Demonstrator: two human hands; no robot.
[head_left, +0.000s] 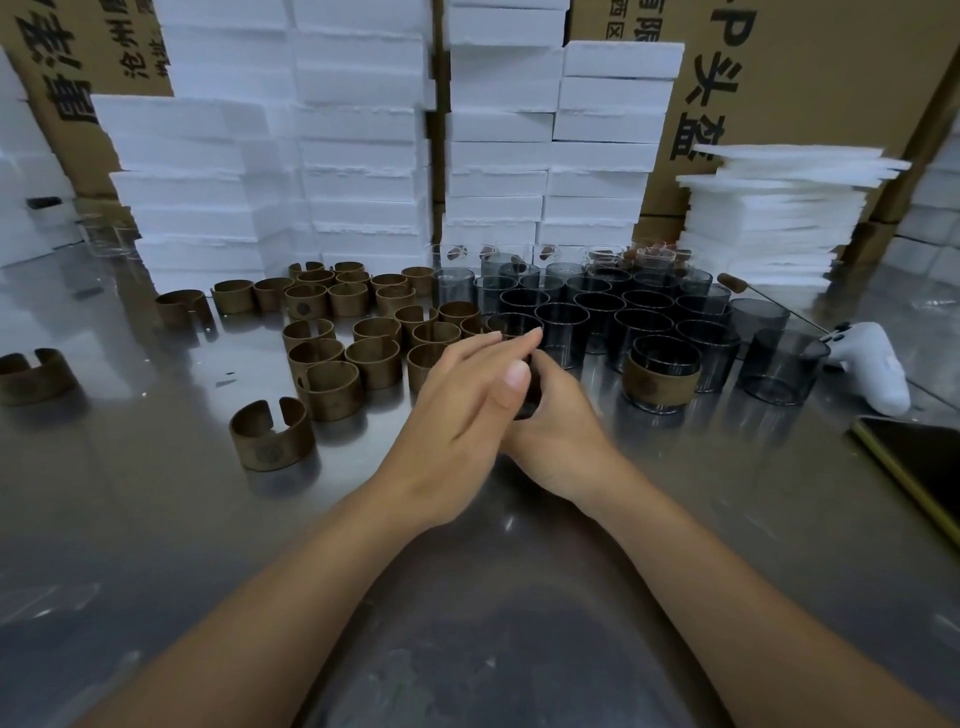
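Dark smoky glass cup (525, 408), mostly hidden, gripped by right hand (556, 436).

dark glass cup (527, 406), mostly hidden, pose unclear, ctr of steel table (467, 597)

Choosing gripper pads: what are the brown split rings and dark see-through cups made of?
Brown split rings: matte, stamped with a mark, look like leather or pressed cork, unsure. Dark see-through cups: likely smoked glass, glossy, neighbours show through. Right hand grips one.

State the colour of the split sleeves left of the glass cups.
Brown; the split sleeves show best in the head view.
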